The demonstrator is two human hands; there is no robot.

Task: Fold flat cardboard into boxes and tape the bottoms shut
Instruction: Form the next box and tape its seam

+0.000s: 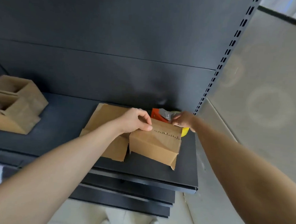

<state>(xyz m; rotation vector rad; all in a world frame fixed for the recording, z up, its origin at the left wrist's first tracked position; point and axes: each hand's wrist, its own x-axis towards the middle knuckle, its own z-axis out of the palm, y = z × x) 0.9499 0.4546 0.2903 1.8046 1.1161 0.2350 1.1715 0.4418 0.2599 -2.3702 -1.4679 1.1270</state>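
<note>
Lower shelves (pixel 125 192) step out nearest the person, dark and edge-on.

Working shelf (pixel 64 116): dark, flat. A box (pixel 154 143) stands on it right of centre with its closed face up. A strip of tape with a saw-toothed end (pixel 166 133) runs across that face. The box's open side faces down, so its contents cannot be seen. One loose flap juts out at its lower right corner.

Flat cardboard (pixel 106 117) lies under and to the left of the box, partly covered by it.

Left hand (pixel 136 121): it grips the top left edge of the box, fingers curled over the far side and thumb pressed flat on the upper face, just beside the toothed end of the tape.

Right hand (pixel 183 120): it is at the box's far right corner, fingers curled around a tape dispenser (pixel 161 115). The dispenser has an orange body, and a yellow part shows below the wrist. Blur hides the exact hold.

Folded boxes (pixel 13 102) are clustered at the far left of the shelf, well apart from both hands. Their openings face up and their insides are in shadow.

Back panel (pixel 113 39): dark, with a slotted upright (pixel 222 64) at its right edge.
</note>
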